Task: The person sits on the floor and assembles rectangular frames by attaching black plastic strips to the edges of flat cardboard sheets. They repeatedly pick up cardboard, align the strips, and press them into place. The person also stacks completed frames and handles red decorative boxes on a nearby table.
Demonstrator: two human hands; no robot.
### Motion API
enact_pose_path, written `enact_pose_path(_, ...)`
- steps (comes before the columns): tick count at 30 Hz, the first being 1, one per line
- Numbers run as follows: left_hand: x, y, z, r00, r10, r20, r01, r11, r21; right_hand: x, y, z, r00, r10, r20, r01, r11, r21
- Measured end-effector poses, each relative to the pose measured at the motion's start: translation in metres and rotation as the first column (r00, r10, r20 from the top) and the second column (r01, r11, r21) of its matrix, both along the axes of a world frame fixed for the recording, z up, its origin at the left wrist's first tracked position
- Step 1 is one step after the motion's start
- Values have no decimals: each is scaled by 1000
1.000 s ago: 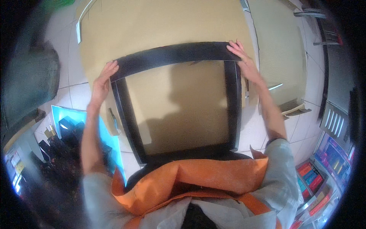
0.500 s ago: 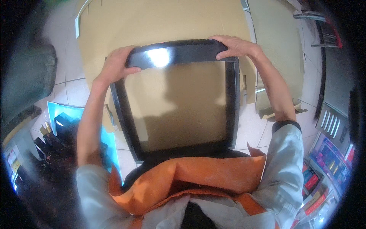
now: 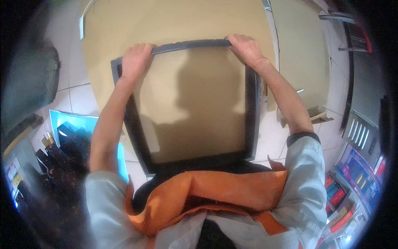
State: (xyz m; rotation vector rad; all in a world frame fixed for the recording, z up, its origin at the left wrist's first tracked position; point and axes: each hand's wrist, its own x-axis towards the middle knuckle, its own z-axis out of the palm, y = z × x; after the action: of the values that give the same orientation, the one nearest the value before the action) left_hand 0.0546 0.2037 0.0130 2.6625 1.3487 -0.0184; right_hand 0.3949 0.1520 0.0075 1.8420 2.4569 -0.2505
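Note:
A large black rectangular frame (image 3: 251,112) lies in front of me over a tan cardboard sheet (image 3: 178,25) on the tiled floor. My left hand (image 3: 134,60) grips the frame's far edge near its left corner. My right hand (image 3: 245,47) grips the same far edge near its right corner. The far edge is lifted and tilted, showing only as a thin strip between my hands. The near edge rests by my lap, partly hidden under an orange cloth (image 3: 207,193).
A second tan sheet (image 3: 298,54) lies to the right. A blue sheet (image 3: 78,122) and dark patterned items (image 3: 62,153) sit on the floor at left. Colourful boxes (image 3: 352,182) crowd the lower right, and a dark bulky object (image 3: 25,83) stands at far left.
Both hands moved from the frame's far corners onto its far edge and tipped it: the wide glossy bar seen half a second ago now shows as a thin strip.

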Motion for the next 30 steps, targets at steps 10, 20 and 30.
enact_pose_path(10,-62,3,4,920,245,-306,-278,958,-69,11,-6,2,985,-144,-92,143,990,-12)
enact_pose_path(20,-87,-76,2,471,655,591,-472,753,-458,16,-65,29,431,-388,-815,354,903,-242)
enact_pose_path(30,-101,-313,23,198,973,-115,-501,-1,-866,30,-427,-81,-130,-956,-262,536,155,-830)
